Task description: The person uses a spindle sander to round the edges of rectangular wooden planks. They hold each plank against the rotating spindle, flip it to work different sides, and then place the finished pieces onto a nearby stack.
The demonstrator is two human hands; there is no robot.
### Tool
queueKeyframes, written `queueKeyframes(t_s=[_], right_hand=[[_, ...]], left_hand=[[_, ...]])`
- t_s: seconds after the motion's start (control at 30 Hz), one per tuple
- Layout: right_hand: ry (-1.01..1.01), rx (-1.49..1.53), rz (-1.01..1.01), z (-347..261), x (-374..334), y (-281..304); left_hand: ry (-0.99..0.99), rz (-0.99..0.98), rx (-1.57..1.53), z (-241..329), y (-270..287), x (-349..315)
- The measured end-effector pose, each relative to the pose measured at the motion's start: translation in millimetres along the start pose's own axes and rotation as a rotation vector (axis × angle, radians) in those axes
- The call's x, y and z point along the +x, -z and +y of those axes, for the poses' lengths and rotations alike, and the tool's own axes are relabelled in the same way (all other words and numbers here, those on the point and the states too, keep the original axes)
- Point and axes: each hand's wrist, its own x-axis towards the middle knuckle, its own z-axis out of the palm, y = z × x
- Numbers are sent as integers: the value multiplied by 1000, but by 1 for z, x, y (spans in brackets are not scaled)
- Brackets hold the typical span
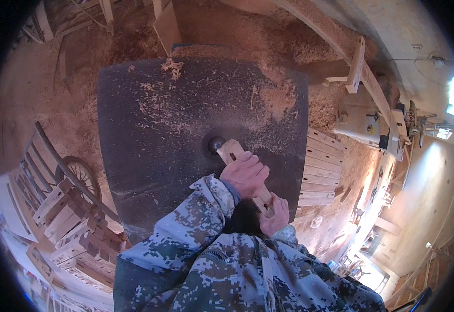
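Note:
Both hands grip one short, pale wooden piece with a dark slot cut near its far end. My left hand is wrapped over its middle, fingers closed. Closer to my body, my right hand is closed round the near end. The far end of the wood lies right beside a round dark spindle that stands up through the machine table; whether they touch I cannot tell. That dark, flat table carries scattered shavings, thickest at its far right.
Wooden slats with slots lie in a row right of the table. At the left stand stacked wooden pieces and a cart with a spoked wheel. Sawdust covers the floor beyond. A long wooden beam slants at the far right.

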Motion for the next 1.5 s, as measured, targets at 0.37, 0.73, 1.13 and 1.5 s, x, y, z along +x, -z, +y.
queueKeyframes(t_s=[0.37,0.73,1.13,1.5], right_hand=[[100,52,-17,1,-9,-4],[36,29,-56,56,-66,8],[51,80,97,127,-108,37],[71,108,91,118,-77,41]], left_hand=[[48,3,11,9,17,-24],[186,165,170,27,48,-49],[1000,668,-107,-12,34,-49],[1134,692,18,-35,42,-29]])
